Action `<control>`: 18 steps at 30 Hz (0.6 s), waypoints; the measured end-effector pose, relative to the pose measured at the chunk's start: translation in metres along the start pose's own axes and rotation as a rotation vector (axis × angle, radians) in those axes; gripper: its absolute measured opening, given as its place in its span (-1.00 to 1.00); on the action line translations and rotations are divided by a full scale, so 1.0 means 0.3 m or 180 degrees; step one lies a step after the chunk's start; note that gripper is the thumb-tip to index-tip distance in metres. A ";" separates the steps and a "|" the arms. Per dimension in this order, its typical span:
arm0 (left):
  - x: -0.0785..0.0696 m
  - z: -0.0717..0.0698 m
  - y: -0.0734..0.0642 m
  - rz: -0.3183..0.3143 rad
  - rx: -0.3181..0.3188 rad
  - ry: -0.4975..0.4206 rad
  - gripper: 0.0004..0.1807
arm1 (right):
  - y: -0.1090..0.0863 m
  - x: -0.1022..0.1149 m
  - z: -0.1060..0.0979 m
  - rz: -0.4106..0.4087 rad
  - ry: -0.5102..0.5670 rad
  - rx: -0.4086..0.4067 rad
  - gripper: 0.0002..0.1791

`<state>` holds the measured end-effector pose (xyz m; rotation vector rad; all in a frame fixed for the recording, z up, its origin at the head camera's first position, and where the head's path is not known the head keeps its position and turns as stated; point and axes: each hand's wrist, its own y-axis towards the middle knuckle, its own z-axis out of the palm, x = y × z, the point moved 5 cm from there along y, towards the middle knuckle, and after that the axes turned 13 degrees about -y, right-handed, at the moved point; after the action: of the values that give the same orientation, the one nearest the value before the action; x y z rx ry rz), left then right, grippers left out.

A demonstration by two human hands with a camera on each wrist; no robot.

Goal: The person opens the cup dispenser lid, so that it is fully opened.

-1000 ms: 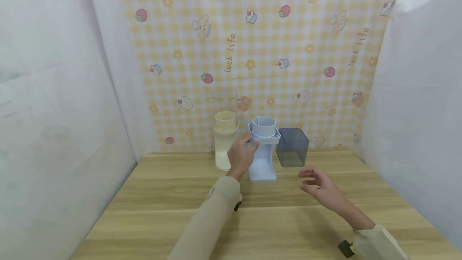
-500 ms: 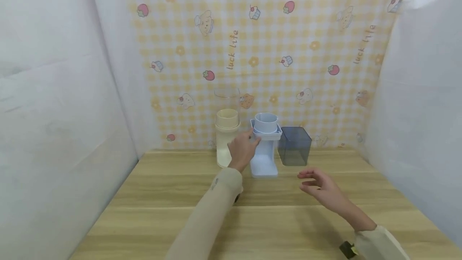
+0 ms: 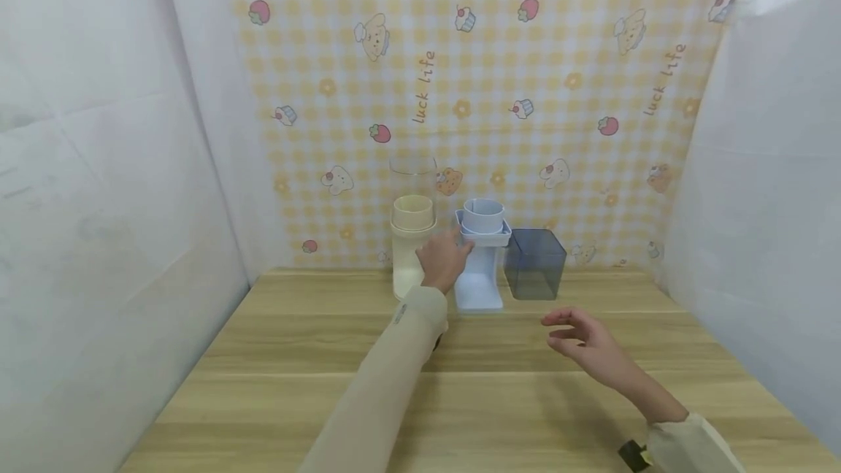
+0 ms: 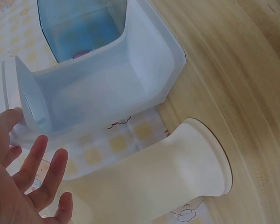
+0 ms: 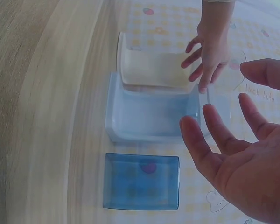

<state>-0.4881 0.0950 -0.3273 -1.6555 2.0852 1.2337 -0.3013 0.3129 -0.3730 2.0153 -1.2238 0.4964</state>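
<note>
A light-blue C-shaped stand with a square tray top and a round collar stands upright near the back of the table. At the tray's front left corner, my left hand pinches the rim between thumb and index finger; its other fingers are spread loose in the left wrist view. Just left of that hand is a cream round stand with a clear cylinder on top, partly hidden by the hand. My right hand hovers above the table with fingers loosely bent, holding nothing.
Right of the blue stand sits a smoky transparent square box, close to it. A yellow checked cloth hangs behind everything. White curtains close off both sides of the wooden table.
The blue stand has slid slightly back toward the cloth, with my left hand moving along with it. My right hand stays nearly still. The head view has tilted a little.
</note>
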 end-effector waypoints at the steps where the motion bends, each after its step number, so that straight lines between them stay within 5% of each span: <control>1: -0.002 0.001 0.002 0.0015 -0.0015 0.0016 -0.49 | -0.001 0.000 -0.002 0.0012 0.0002 0.0003 -0.69; 18: 0.004 0.019 0.042 0.0151 -0.0093 -0.0016 -0.50 | -0.008 -0.003 -0.024 -0.0053 -0.0114 -0.0030 -0.68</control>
<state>-0.5014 0.0985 -0.3258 -1.6225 2.1250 1.2873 -0.2994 0.3195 -0.3695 2.0327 -1.2278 0.4474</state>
